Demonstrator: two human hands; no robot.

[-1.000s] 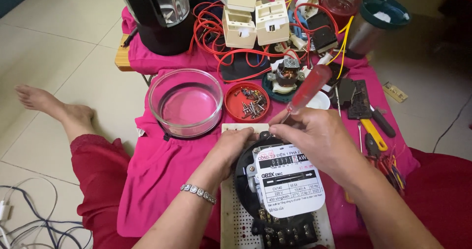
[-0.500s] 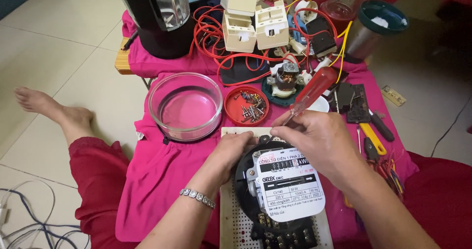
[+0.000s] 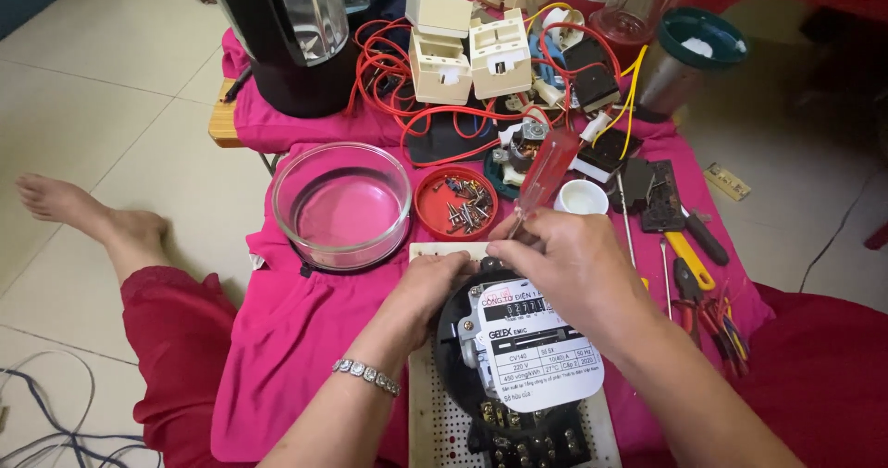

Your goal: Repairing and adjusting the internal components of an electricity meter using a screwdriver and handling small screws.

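The right hand (image 3: 572,264) is clenched around a screwdriver (image 3: 546,172) with a clear red handle that slants up toward one o'clock, its tip down at the top edge of the electric meter (image 3: 527,357). The left hand (image 3: 435,283) comes in from seven o'clock, a bracelet (image 3: 367,375) on its wrist, fingers curled and pressed against the meter's black rim at ten o'clock; whether it grips or only steadies I cannot tell. The meter lies face up on a perforated board (image 3: 444,422) on the pink-draped counter (image 3: 305,329). At eleven o'clock from the hands sits a glass bowl (image 3: 341,204). Just beside it, a small red dish (image 3: 455,202) holds loose screws.
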